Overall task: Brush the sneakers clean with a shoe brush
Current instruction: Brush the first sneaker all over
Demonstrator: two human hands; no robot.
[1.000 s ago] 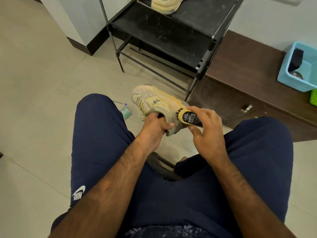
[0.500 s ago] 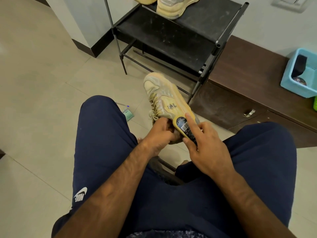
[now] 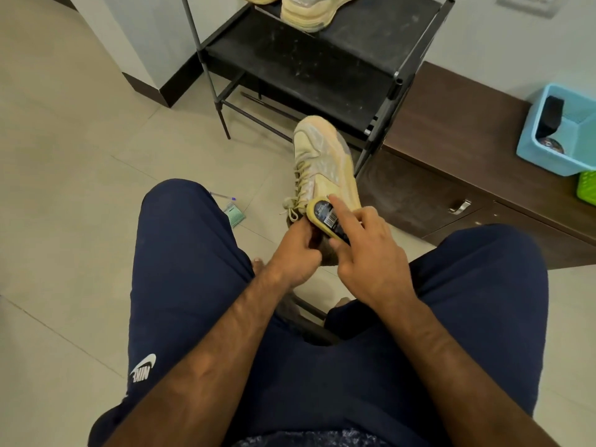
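A dusty beige sneaker (image 3: 325, 162) is held up between my knees, toe pointing away toward the rack. My left hand (image 3: 295, 256) grips its heel end, fingers curled into the opening. My right hand (image 3: 367, 253) holds a yellow shoe brush (image 3: 324, 217) with a black barcode label. The forefinger lies stretched along the brush's back and the thumb pinches its side. The brush lies against the shoe's side near the laces; its bristles are hidden. A second beige sneaker (image 3: 309, 11) stands on the black shoe rack (image 3: 309, 69).
A dark wooden cabinet (image 3: 451, 150) runs along the right, carrying a blue plastic basket (image 3: 548, 153) and a green one (image 3: 587, 188). A small green comb-like item (image 3: 235, 214) and a pen (image 3: 222, 195) lie on the tiled floor by my left knee.
The sneaker has turned from lying sideways to pointing toe-away and sits higher. My right hand has shifted the brush from the heel area onto the shoe's side, forefinger now stretched along it.
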